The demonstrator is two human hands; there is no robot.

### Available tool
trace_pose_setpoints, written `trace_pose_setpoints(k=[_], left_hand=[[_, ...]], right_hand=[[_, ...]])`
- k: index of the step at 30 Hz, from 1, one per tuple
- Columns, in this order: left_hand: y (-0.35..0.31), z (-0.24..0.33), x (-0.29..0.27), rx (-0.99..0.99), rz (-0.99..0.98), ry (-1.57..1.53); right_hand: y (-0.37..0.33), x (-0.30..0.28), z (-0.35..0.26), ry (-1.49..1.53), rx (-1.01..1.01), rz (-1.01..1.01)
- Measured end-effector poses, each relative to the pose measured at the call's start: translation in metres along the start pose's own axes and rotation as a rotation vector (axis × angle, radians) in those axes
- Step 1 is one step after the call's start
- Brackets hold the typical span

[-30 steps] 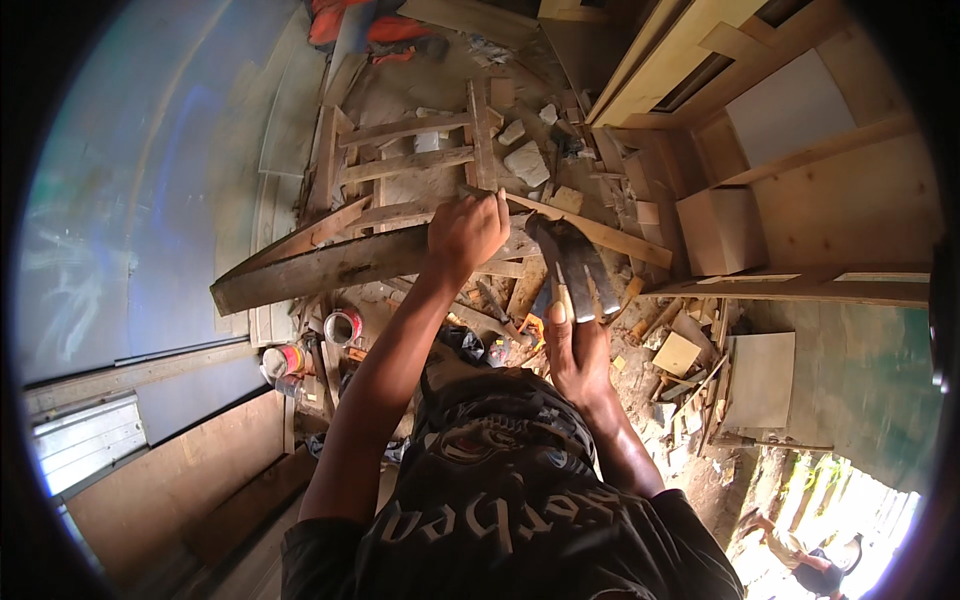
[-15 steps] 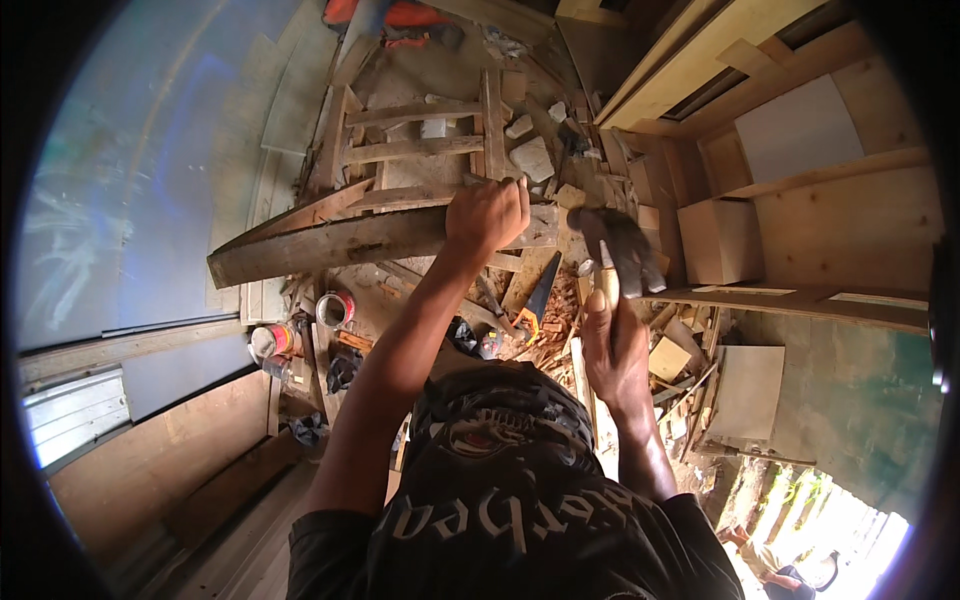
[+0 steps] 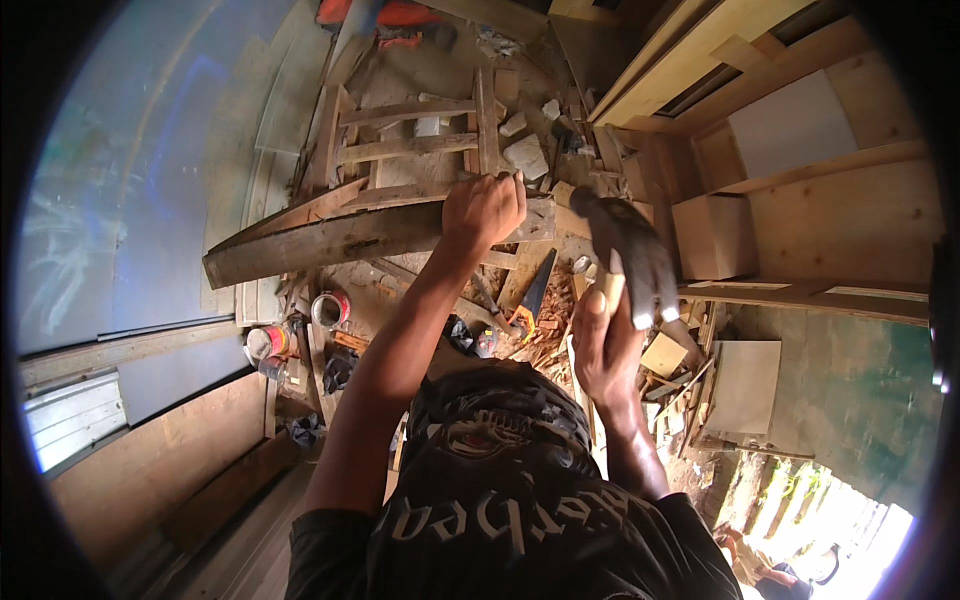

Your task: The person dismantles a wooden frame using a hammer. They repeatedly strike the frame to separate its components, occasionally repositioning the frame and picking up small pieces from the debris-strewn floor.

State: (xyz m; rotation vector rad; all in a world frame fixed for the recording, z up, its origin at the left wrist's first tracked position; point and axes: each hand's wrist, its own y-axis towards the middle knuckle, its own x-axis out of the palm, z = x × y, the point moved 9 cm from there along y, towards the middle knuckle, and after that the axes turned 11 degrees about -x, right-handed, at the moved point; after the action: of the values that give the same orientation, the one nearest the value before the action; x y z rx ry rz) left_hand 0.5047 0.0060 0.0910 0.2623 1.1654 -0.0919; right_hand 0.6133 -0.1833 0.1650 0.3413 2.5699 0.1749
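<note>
My left hand (image 3: 484, 210) is closed on a rough wooden board (image 3: 330, 238) near its right end. That board lies across a wooden frame with crosspieces (image 3: 410, 150). Just right of the board's end, my right hand (image 3: 606, 345) grips a claw hammer (image 3: 632, 250) by its pale wooden handle, thumb laid along it. The dark hammer head is raised toward me and slightly blurred; two light-tipped prongs show at its lower side. Whether a nail is under my left fingers cannot be made out.
A handsaw (image 3: 537, 295) with a yellow-orange handle lies among wood chips below the board. Two paint cans (image 3: 330, 310) (image 3: 268, 343) stand at left. Wood scraps (image 3: 664, 355) lie at right, beside a large wooden cabinet (image 3: 820, 220). Broken stone (image 3: 526, 157) lies beyond the frame.
The hammer and my right hand have shifted slightly, with the head tilting back and its prongs moving closer to me. My left hand keeps its hold on the board.
</note>
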Motion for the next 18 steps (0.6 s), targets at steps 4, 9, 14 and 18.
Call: trace_pose_setpoints(k=[4,9,14,18], left_hand=[[0.0,0.004,0.004,0.01,-0.056,-0.013],[0.004,0.0,0.016,0.038,-0.062,0.005],[-0.001,0.002,0.002,0.003,-0.042,0.018],[0.0,0.009,0.001,0.025,-0.116,0.035]], right_hand=[[-0.011,0.013,-0.022,-0.413,-0.579,-0.025],[-0.001,0.018,0.023,-0.206,-0.089,-0.016],[0.008,0.011,-0.016,-0.129,-0.086,-0.029],[0.003,0.022,0.009,-0.123,-0.241,0.029]])
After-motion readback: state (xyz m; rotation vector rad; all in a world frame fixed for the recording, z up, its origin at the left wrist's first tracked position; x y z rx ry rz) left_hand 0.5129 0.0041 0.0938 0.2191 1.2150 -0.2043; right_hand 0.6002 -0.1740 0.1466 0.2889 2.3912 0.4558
